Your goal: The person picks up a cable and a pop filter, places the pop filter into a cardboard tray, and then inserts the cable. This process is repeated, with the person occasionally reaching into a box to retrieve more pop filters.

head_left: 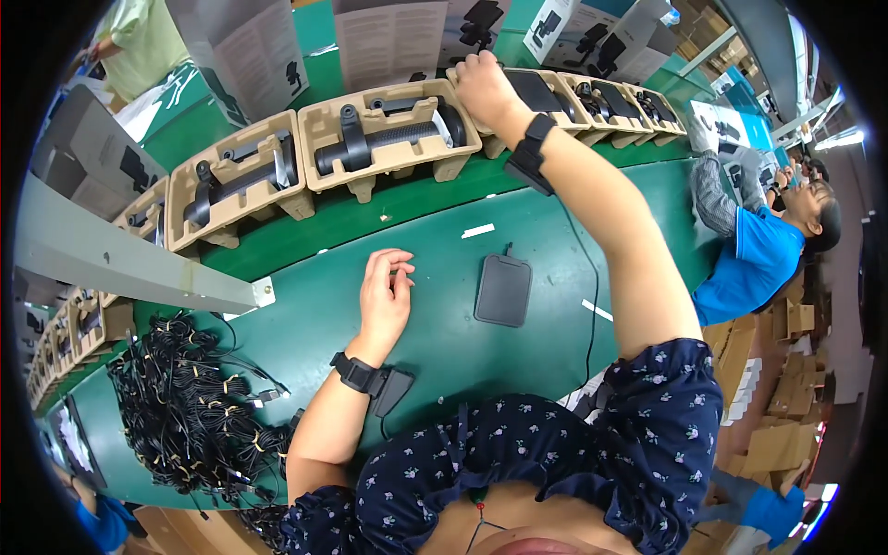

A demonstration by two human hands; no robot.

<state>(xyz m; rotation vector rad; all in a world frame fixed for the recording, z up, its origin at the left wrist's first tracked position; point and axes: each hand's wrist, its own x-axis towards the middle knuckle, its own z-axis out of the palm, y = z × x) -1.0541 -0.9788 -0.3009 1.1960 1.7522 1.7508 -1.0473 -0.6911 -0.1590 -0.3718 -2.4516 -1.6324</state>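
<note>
Tray [566, 118] ahead and right of the left hand [386, 301], long axis roughly left to right. Nearer: right hand [486, 91], curled at the tray's left end, cannot tell whether gripping. Left hand empty, loosely half-open, black pad [504, 290] to its right. Printed boxes [388, 42] behind, text too small to read.

Left forearm [319, 421] angles forward and inward from a bent elbow; left hand [384, 301] is empty, fingers loosely curved. Right arm [606, 199] reaches farther forward, elbow bent, forearm slanting leftward; right hand [490, 92] is back-up, fingers curled, fingertips partly hidden.
</note>
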